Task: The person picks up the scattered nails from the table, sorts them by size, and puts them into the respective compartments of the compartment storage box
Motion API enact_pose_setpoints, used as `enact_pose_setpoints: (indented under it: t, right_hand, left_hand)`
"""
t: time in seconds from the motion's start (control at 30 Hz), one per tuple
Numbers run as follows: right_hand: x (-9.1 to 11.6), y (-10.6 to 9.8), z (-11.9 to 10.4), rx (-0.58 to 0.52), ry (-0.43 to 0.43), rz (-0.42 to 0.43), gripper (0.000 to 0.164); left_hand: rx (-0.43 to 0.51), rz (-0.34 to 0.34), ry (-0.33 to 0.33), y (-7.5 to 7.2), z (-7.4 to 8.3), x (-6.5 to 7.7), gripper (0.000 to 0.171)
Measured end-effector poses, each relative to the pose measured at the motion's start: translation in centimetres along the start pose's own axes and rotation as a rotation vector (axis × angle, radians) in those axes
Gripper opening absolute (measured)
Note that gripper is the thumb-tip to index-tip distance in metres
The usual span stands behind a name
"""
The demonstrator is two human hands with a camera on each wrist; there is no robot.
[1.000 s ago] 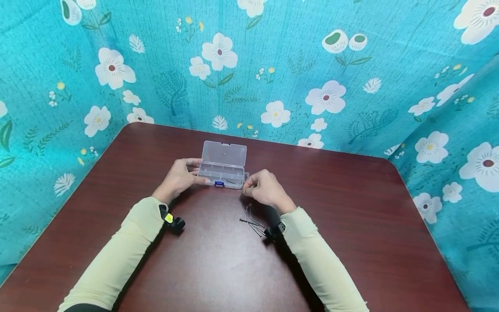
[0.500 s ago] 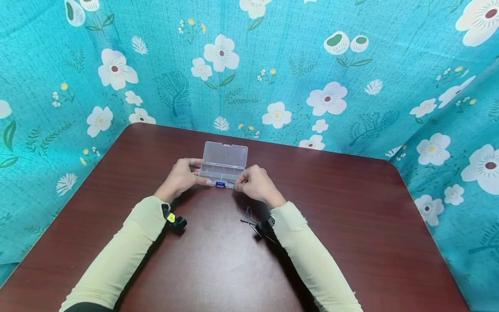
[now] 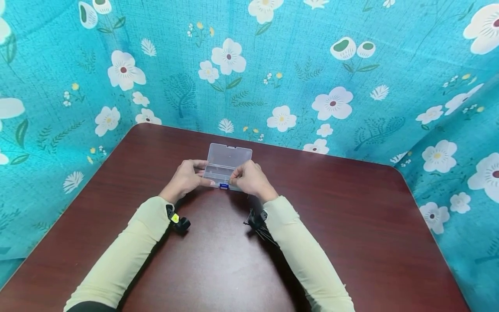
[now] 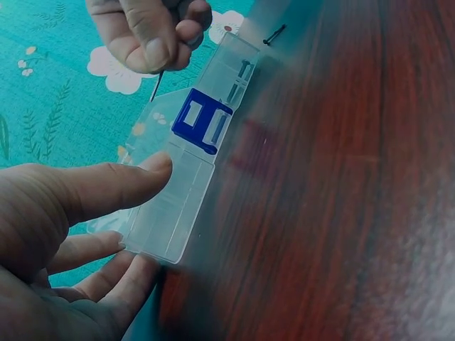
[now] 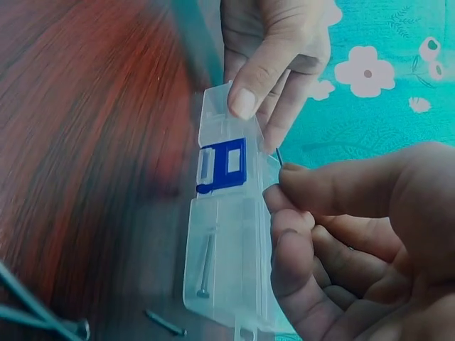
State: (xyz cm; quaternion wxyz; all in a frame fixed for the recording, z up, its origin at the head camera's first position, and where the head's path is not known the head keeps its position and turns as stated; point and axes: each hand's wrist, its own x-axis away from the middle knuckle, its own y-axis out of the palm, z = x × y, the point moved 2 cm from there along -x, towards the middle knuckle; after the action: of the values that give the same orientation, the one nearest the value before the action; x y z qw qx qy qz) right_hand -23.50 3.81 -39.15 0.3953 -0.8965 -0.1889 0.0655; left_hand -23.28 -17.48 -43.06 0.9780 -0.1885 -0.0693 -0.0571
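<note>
A clear plastic compartment box (image 3: 217,177) with a blue latch (image 4: 202,121) stands near the back of the table, its lid (image 3: 230,156) raised. My left hand (image 3: 185,177) grips the box's left end, thumb at the front and fingers behind. Above the box, my right hand (image 3: 251,178) pinches a thin nail (image 5: 279,156) between thumb and fingertips; most of that nail is hidden. Inside the right part of the box lies a nail (image 5: 206,266). Several loose nails (image 3: 265,234) lie on the table under the right wrist, partly covered by it.
The dark red-brown table (image 3: 187,268) ends at the back against a blue flowered curtain (image 3: 288,86). A single nail (image 5: 165,323) lies on the table beside the box's front. Wrist cameras (image 3: 181,224) sit on both wrists.
My right hand has moved left and slightly up, from beside the box's right end to over its middle. The left hand keeps its grip on the box, whose lid stays raised.
</note>
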Motion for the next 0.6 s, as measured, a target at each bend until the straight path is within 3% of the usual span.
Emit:
enact_pose_setpoints:
  t: [0.6]
  right_hand:
    - [-2.6, 1.2, -1.5, 0.062, 0.002, -0.030, 0.019]
  left_hand:
    - [-0.030, 0.000, -0.026, -0.1, 0.1, 0.0, 0.076]
